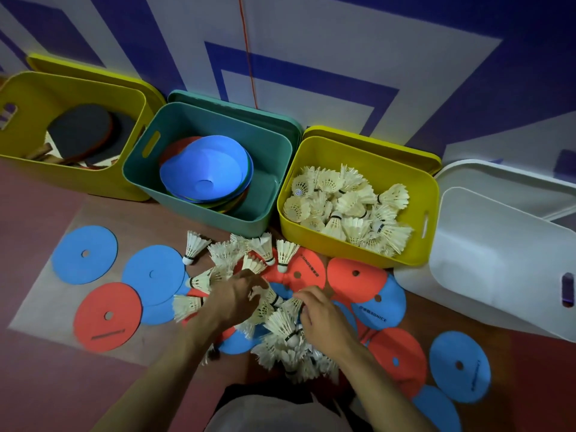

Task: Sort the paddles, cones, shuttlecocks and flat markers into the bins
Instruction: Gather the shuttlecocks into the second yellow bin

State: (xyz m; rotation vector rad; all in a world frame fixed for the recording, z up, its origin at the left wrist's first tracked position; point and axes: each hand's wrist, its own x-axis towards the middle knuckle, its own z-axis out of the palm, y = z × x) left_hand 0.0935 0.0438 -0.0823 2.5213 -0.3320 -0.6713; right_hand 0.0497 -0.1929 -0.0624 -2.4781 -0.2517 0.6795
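Observation:
A heap of white feather shuttlecocks lies on the floor before me, on top of red and blue flat markers. My left hand reaches into the heap with its fingers curled around shuttlecocks. My right hand pinches shuttlecocks at the heap's right side. Four bins stand in a row behind: a yellow bin holding paddles, a teal bin holding stacked cones, a second yellow bin filled with shuttlecocks, and a white bin that shows nothing inside.
Flat markers are scattered on the red floor left and right of the heap, among them a blue marker at the right. Bin lids lean behind the bins against the blue-and-white wall. A thin red cord hangs down the wall.

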